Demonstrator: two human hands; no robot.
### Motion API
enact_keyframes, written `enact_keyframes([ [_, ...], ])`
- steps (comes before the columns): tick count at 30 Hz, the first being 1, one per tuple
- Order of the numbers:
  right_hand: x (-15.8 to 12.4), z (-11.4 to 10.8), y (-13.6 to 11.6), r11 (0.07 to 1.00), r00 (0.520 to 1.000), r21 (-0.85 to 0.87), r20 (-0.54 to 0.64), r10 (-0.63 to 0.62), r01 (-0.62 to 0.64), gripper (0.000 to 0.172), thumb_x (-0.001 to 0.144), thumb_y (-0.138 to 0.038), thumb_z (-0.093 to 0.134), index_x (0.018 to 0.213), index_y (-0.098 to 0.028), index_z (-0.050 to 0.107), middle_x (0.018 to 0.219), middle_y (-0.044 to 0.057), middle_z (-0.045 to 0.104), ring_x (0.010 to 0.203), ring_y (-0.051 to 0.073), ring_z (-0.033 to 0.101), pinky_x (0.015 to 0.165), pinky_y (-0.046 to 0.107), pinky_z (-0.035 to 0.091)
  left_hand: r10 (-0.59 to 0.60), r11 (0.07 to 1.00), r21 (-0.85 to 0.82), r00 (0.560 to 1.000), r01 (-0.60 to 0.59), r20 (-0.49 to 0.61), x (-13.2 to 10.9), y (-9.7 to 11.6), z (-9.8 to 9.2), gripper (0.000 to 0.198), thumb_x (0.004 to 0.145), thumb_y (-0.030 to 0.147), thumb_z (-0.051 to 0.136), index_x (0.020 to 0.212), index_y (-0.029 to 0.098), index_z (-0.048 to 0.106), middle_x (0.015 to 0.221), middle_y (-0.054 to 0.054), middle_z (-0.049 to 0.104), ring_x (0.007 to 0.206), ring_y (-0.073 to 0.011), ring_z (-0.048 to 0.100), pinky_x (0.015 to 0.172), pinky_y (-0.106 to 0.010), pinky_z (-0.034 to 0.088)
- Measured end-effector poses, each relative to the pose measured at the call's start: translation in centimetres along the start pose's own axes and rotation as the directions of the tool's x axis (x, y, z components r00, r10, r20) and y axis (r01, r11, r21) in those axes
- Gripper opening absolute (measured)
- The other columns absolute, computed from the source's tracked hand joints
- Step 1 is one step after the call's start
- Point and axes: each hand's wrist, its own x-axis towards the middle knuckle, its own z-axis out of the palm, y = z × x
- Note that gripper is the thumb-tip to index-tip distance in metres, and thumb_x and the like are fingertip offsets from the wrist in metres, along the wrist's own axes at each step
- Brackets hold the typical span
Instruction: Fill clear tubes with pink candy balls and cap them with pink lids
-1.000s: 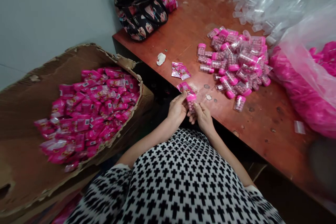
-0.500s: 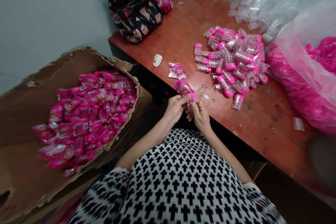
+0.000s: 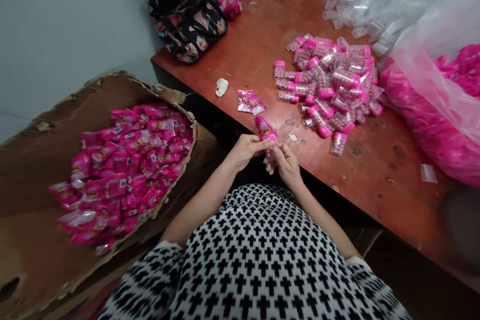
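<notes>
At the front edge of the table, my left hand pinches a printed pink wrapper bag near its lower end, the thumb lying across it. The bag points away from me and looks partly drawn over a small clear jar of pink balls. My right hand has its fingers closed round the jar's lower part, touching the left fingertips. Most of the jar is hidden by my fingers. Just beyond the bag, flat pink sachets lie overlapped on the table.
Filled jars with pink lids are heaped on the red-brown table. Behind them are clear empty jars; a plastic bag of pink lids stands right. Left is a cardboard box of wrapped pink packs. A floral handbag sits at the back.
The pink bag has become narrower and more rounded around the jar, its printed front now turned up. My left hand has shifted slightly. The view has moved a little.
</notes>
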Motion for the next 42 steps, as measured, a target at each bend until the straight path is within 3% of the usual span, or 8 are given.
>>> enact_keyframes([
  [8, -0.1, 0.0, 0.3, 0.997, 0.999, 0.076, -0.040, 0.030, -0.027, 0.033, 0.082, -0.052, 0.054, 0.091, -0.020, 0.049, 0.061, -0.006, 0.060, 0.042, 0.007, 0.055, 0.036, 0.017, 0.045, 0.099, 0.962, -0.248, 0.992, -0.114, -0.073, 0.0, -1.9, 1.1, 0.036, 0.065, 0.043, 0.074, 0.065, 0.010, 0.061, 0.056, -0.003, 0.058, 0.047, -0.0105, 0.054, 0.045, -0.023, 0.043],
  [16, -0.3, 0.3, 0.4, 0.994, 0.989, -0.083, -0.122, -0.079, 0.070, 0.030, 0.083, -0.048, 0.054, 0.093, -0.020, 0.051, 0.065, -0.005, 0.060, 0.043, 0.006, 0.055, 0.037, 0.016, 0.045, 0.120, 0.972, -0.177, 0.971, -0.158, -0.206, 0.4, -1.4, 1.2, 0.031, 0.054, 0.032, 0.082, 0.063, 0.008, 0.064, 0.057, -0.001, 0.060, 0.052, -0.0095, 0.056, 0.053, -0.022, 0.046],
  [22, 0.1, 0.5, 0.2, 0.967, 0.996, 0.239, -0.011, 0.093, -0.088, 0.035, 0.081, -0.054, 0.054, 0.079, -0.020, 0.047, 0.056, -0.005, 0.059, 0.035, 0.006, 0.050, 0.029, 0.016, 0.039, 0.083, 0.991, -0.103, 0.994, -0.090, -0.068, -0.2, -2.0, 1.2, 0.033, 0.060, 0.038, 0.077, 0.056, 0.009, 0.062, 0.050, -0.002, 0.057, 0.040, -0.0099, 0.050, 0.039, -0.024, 0.040],
  [30, -0.6, 0.2, -0.1, 0.960, 1.000, 0.278, 0.004, 0.008, -0.008, 0.039, 0.074, -0.041, 0.068, 0.100, -0.023, 0.045, 0.072, -0.005, 0.065, 0.058, 0.012, 0.065, 0.052, 0.024, 0.056, 0.043, 0.965, -0.245, 0.976, -0.096, -0.212, -0.3, -1.9, 0.4, 0.029, 0.056, 0.032, 0.080, 0.062, 0.008, 0.065, 0.062, -0.005, 0.064, 0.056, -0.0103, 0.058, 0.056, -0.023, 0.048],
  [34, 0.2, 0.1, 0.0, 0.961, 0.999, 0.277, -0.038, 0.010, 0.000, 0.035, 0.072, -0.039, 0.071, 0.089, -0.022, 0.045, 0.061, -0.007, 0.063, 0.052, 0.012, 0.064, 0.049, 0.023, 0.056, 0.023, 0.961, -0.270, 0.990, -0.060, -0.140, -0.7, -2.7, 0.9, 0.027, 0.056, 0.029, 0.081, 0.058, 0.009, 0.063, 0.055, -0.002, 0.059, 0.049, -0.0081, 0.051, 0.048, -0.022, 0.043],
  [38, 1.4, 0.7, -0.4, 0.965, 0.998, 0.258, -0.015, 0.054, -0.049, 0.037, 0.067, -0.038, 0.074, 0.080, -0.022, 0.043, 0.055, -0.008, 0.062, 0.044, 0.010, 0.061, 0.042, 0.019, 0.052, 0.061, 0.953, -0.292, 0.995, -0.081, -0.078, -1.8, -2.4, 0.7, 0.024, 0.060, 0.028, 0.079, 0.061, 0.009, 0.064, 0.062, -0.005, 0.064, 0.056, -0.0115, 0.057, 0.055, -0.026, 0.047],
  [40, 1.6, 1.0, -0.7, 0.969, 0.997, 0.236, 0.030, 0.066, -0.071, 0.037, 0.067, -0.038, 0.074, 0.081, -0.021, 0.045, 0.060, -0.006, 0.065, 0.045, 0.010, 0.062, 0.042, 0.019, 0.051, 0.133, 0.935, -0.304, 0.976, -0.182, -0.175, -2.9, -1.3, -0.4, 0.024, 0.062, 0.031, 0.078, 0.071, 0.011, 0.067, 0.081, -0.008, 0.070, 0.073, -0.0173, 0.065, 0.067, -0.030, 0.051],
  [42, 1.6, 1.2, -0.9, 0.975, 0.995, 0.206, 0.063, 0.071, -0.083, 0.034, 0.068, -0.039, 0.073, 0.082, -0.020, 0.048, 0.063, -0.004, 0.068, 0.047, 0.011, 0.062, 0.041, 0.020, 0.050, 0.265, 0.880, -0.280, 0.887, -0.383, -0.378, -3.9, 0.1, -2.0, 0.028, 0.068, 0.040, 0.073, 0.081, 0.016, 0.067, 0.097, -0.008, 0.070, 0.093, -0.0207, 0.065, 0.082, -0.033, 0.051],
])
